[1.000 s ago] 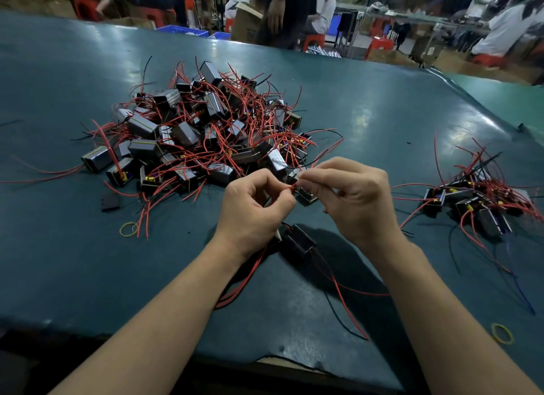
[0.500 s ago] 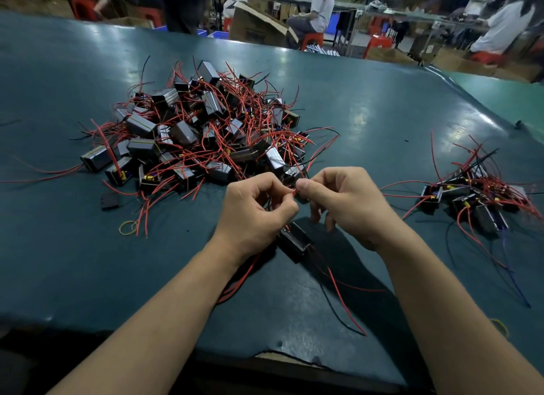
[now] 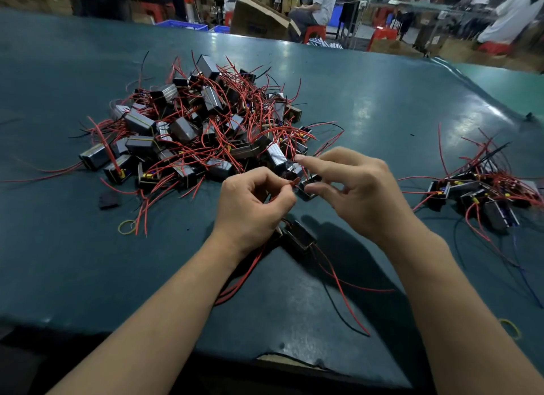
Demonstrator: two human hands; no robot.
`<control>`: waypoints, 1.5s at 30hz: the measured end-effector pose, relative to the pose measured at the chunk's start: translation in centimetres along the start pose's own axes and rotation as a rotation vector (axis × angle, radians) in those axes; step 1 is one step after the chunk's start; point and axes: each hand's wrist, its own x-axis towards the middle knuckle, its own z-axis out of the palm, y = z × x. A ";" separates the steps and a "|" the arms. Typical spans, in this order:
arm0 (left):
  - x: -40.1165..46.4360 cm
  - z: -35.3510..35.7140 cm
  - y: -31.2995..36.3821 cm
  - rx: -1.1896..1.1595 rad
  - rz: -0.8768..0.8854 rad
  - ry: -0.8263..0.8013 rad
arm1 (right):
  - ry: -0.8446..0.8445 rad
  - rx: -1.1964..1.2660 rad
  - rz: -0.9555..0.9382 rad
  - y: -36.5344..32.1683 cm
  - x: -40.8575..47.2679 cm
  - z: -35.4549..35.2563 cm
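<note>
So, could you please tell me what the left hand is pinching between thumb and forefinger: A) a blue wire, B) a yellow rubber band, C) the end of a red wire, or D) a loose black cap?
C: the left hand pinches the tip of a red wire at its fingertips, right beside the small black box that the right hand holds, while the yellow rubber band lies apart from both hands.
</note>
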 end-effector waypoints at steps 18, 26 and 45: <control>-0.5 0.3 -0.5 0.037 0.149 -0.016 | -0.264 1.088 1.242 -2.1 1.1 0.8; 0.1 0.3 -0.3 0.011 0.244 0.053 | -0.159 1.194 1.206 -0.6 1.4 -1.7; 2.5 -2.2 -1.2 -0.417 -0.289 0.594 | -0.519 -0.418 0.592 -6.6 -0.9 3.2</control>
